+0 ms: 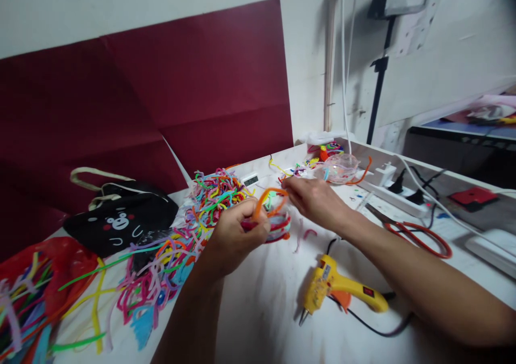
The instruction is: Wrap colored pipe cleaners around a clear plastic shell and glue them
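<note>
My left hand (237,237) is closed around a small round piece made of red, white and orange pipe cleaners (280,228). From its top rises a bent orange pipe cleaner (264,196), pinned under my left thumb. My right hand (312,200) pinches at the far end of that orange bend, its fingertips partly hidden behind the knuckles. Below the hands lies a yellow hot glue gun (338,288) on its side, nozzle toward me. Orange-handled scissors (419,235) rest under and beyond my right forearm.
Heaped colourful pipe cleaners (217,192) spread along the left, beside a black drawstring bag (121,219) and a red plastic bag (72,267). A white power strip (397,194) with plugs and cords lines the right edge. A clear plastic container (341,169) stands at the back.
</note>
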Action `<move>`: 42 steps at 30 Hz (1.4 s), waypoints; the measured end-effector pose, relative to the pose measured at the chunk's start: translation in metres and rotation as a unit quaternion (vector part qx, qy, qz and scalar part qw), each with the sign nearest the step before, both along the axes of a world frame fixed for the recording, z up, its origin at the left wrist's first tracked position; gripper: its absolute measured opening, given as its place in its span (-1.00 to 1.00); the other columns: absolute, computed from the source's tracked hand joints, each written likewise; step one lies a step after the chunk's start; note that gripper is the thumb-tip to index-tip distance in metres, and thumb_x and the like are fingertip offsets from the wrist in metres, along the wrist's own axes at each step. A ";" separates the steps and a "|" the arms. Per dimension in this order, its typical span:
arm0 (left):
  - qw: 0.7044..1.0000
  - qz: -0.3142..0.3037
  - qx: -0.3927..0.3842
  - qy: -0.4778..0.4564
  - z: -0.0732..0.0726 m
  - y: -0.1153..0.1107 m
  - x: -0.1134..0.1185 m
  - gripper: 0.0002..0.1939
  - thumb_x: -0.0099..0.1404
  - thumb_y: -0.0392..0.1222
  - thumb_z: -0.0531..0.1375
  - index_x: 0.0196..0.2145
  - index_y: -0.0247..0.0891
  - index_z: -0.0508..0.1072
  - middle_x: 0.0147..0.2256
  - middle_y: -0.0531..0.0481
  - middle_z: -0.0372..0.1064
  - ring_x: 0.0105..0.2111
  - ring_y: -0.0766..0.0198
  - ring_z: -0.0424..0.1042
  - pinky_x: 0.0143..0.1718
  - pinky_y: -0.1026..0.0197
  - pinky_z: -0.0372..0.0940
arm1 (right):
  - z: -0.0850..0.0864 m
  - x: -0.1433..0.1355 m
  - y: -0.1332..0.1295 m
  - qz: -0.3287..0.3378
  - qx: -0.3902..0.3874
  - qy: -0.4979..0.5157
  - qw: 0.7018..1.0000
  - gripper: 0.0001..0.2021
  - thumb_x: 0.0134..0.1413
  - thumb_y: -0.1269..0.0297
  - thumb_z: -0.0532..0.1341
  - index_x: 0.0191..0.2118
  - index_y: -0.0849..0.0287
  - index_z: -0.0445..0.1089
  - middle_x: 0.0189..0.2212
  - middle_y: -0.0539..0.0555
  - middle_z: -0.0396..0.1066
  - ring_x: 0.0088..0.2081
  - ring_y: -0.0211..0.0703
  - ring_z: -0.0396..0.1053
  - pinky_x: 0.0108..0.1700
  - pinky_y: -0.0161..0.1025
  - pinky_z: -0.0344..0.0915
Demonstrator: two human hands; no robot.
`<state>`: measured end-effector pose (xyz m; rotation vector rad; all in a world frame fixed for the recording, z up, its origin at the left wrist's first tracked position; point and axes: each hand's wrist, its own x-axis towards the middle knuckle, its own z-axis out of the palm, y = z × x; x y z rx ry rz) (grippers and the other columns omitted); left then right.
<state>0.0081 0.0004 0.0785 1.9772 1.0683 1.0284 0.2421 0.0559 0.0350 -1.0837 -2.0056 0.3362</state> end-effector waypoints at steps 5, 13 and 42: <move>0.999 0.028 -0.015 -0.001 0.002 0.004 -0.012 -0.73 0.23 -0.06 0.34 -0.50 -0.14 0.34 -0.45 0.06 0.31 -0.44 0.24 0.28 -0.43 0.19 0.22 | 0.009 0.019 0.004 -0.044 0.016 0.002 0.999 -0.81 0.47 0.19 0.18 -0.08 -0.04 0.57 -0.31 0.26 0.60 -0.31 0.18 0.49 -0.19 0.01 0.26; 0.991 0.012 0.076 0.108 -0.005 0.022 -0.018 -0.76 0.29 -0.05 0.32 -0.48 -0.17 0.46 -0.20 -0.13 0.58 -0.13 0.04 0.54 -0.01 0.03 0.45 | 0.006 0.019 0.009 0.002 -0.104 0.072 0.992 -0.81 0.38 0.19 0.26 0.01 0.09 0.52 -0.38 0.07 0.63 -0.38 -0.06 0.46 -0.22 -0.14 0.31; 0.949 0.149 -0.139 -0.239 -0.011 0.025 -0.001 -0.76 -0.14 -0.08 0.42 -0.52 -0.23 0.52 -0.52 0.08 0.43 -0.51 0.37 0.33 -0.45 0.33 0.22 | 0.012 0.011 -0.001 0.096 -0.179 0.167 0.965 -0.70 0.11 -0.12 0.45 -0.45 -0.06 0.58 -0.49 0.08 0.44 -0.43 -0.04 0.26 -0.30 -0.05 0.17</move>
